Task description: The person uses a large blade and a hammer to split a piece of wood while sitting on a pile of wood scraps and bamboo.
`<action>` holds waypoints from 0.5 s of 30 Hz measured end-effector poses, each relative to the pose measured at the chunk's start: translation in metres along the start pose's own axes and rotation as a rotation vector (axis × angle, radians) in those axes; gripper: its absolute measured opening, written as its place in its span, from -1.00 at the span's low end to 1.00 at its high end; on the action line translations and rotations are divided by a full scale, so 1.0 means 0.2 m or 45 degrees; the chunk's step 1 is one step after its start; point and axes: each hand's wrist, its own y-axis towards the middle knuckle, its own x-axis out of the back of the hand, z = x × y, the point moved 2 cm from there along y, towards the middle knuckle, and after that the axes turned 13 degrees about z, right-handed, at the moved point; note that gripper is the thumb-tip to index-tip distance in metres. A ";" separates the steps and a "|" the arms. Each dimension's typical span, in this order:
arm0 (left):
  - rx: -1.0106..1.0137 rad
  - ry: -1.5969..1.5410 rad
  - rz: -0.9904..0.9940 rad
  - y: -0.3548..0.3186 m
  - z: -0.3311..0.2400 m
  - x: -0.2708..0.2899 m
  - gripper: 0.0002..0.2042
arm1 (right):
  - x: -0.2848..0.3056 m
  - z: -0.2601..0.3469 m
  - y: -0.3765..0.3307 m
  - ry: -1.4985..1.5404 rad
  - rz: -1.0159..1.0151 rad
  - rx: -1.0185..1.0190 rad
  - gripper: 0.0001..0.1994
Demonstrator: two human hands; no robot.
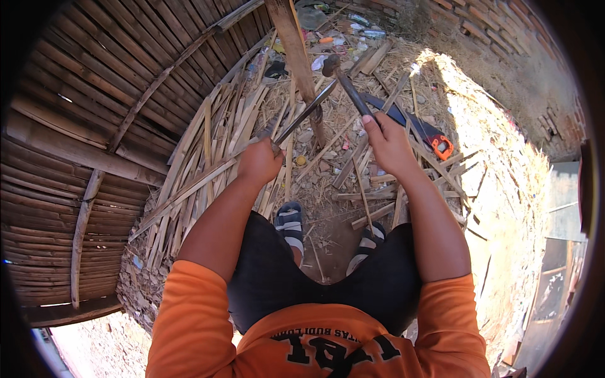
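Observation:
My left hand (259, 162) is closed around a long dark metal blade (307, 113), its far end pointing up and right. Near that hand a wooden strip (189, 193) slants down to the left; whether I grip it too, I cannot tell. In my closed right hand (392, 143) is a hammer (351, 92). Its head is raised just beyond the tip of the blade; whether they touch is unclear. Close behind the blade a wooden post (293, 50) stands upright from the ground.
A handsaw (440, 142) with an orange handle lies right of my right hand. Wooden strips (208, 142) pile up at left, beside a slatted bamboo wall (75, 132). Broken boards (375, 200) lie before my feet. Litter (340, 41) and a brick wall (504, 31) are farther back.

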 end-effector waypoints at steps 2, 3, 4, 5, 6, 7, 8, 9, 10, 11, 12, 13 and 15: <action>-0.025 0.018 0.008 0.01 0.00 0.01 -0.58 | 0.04 0.09 -0.02 0.095 -0.085 0.098 -0.54; -0.011 -0.002 0.017 0.01 0.01 0.00 -0.58 | 0.04 0.10 -0.03 0.115 -0.096 0.109 -0.55; 0.005 -0.022 0.025 0.01 0.02 -0.01 -0.57 | 0.00 0.06 -0.02 0.075 -0.065 0.071 -0.55; 0.005 -0.040 0.032 0.01 0.01 -0.01 -0.57 | -0.03 -0.01 -0.01 0.031 -0.048 0.030 -0.55; -0.013 -0.040 0.009 0.01 0.00 0.00 -0.57 | -0.03 -0.05 0.01 -0.024 -0.035 -0.002 -0.55; -0.031 -0.040 -0.015 0.02 -0.01 0.01 -0.56 | -0.02 -0.08 0.01 -0.013 -0.016 -0.046 -0.55; -0.036 -0.041 -0.036 0.02 -0.01 0.01 -0.56 | -0.04 -0.10 0.02 0.002 0.014 -0.086 -0.55; -0.032 -0.031 -0.047 0.03 0.00 0.02 -0.55 | -0.04 -0.11 0.03 0.017 0.043 -0.127 -0.55; -0.029 -0.021 -0.057 0.04 0.00 0.04 -0.54 | 0.00 -0.12 0.04 0.075 -0.011 -0.086 -0.55; -0.006 -0.012 -0.052 0.03 0.03 0.03 -0.53 | 0.01 -0.12 0.04 0.142 -0.045 -0.055 -0.55; 0.024 -0.016 -0.042 0.01 0.03 0.04 -0.53 | 0.04 -0.08 0.03 0.211 -0.090 -0.025 -0.55; 0.055 -0.019 -0.033 -0.01 0.04 0.04 -0.53 | 0.06 -0.05 0.00 0.226 -0.094 -0.076 -0.56; 0.058 -0.019 -0.022 -0.03 0.02 0.09 -0.53 | 0.11 -0.08 -0.02 0.405 -0.077 -0.048 -0.56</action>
